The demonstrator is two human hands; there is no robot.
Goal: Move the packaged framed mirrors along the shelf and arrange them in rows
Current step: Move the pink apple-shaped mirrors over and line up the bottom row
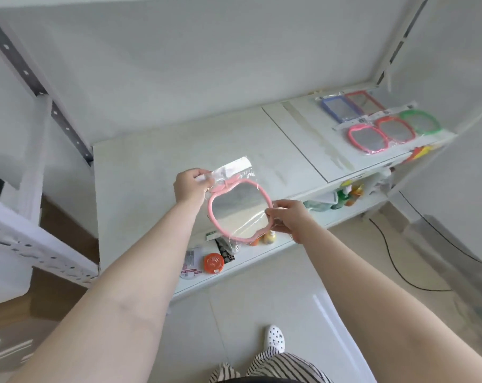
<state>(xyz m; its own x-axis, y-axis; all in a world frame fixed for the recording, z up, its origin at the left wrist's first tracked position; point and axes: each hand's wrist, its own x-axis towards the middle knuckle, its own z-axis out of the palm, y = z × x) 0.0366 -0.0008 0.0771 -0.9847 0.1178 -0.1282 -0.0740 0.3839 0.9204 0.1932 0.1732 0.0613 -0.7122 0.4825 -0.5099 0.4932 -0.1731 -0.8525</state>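
A pink apple-shaped mirror [238,210] in a clear plastic bag hangs in the air over the front edge of the white shelf [151,167]. My left hand [191,186] pinches the bag's top flap. My right hand [288,219] grips the frame's right side. At the shelf's far right end lie several packaged mirrors in two rows: a blue rectangular mirror [337,108] and a red rectangular mirror [362,102] behind, and a pink apple-shaped mirror [368,139], a red apple-shaped mirror [395,129] and a green round mirror [420,121] in front.
A lower shelf [250,261] holds an orange round case [213,263], small packets and green bottles [342,199]. A black cable [394,261] runs over the floor at right. Grey metal uprights [35,81] stand at left. My white shoe [274,337] is below.
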